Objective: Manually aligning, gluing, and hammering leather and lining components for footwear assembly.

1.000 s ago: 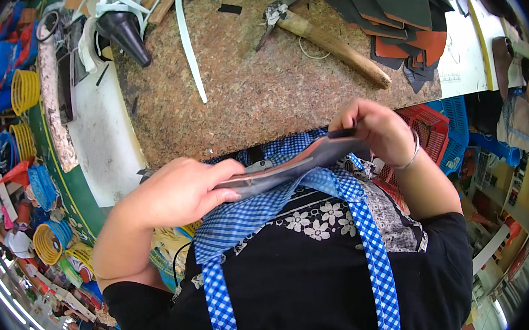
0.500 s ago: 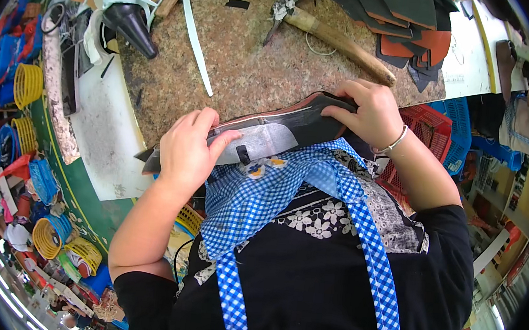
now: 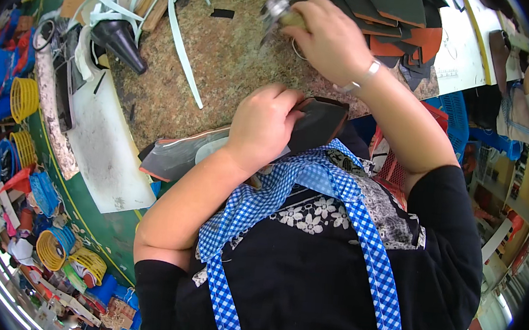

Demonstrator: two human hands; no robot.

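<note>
A long dark leather piece [image 3: 180,154] with an orange-brown edge lies along the near edge of the stone-topped bench, against the blue checked apron [image 3: 296,168]. My left hand [image 3: 262,124] is closed around its middle, fingers over the far edge, covering most of its pale patch. Further out over the bench, my right hand [image 3: 332,39] is wrapped around the wooden handle of a hammer, close to its metal head [image 3: 277,8]. The rest of the handle is hidden under that hand.
Stacked dark and orange leather pieces [image 3: 391,12] lie at the far right. White straps [image 3: 183,48] and a black cone-shaped nozzle [image 3: 119,44] sit at the left of the stone top [image 3: 230,55]. A white board [image 3: 108,151] is left, a red basket [image 3: 393,167] below right.
My right hand has let go of the leather piece, reached away and taken hold of the hammer. My left hand has slid rightward along the leather to its middle.
</note>
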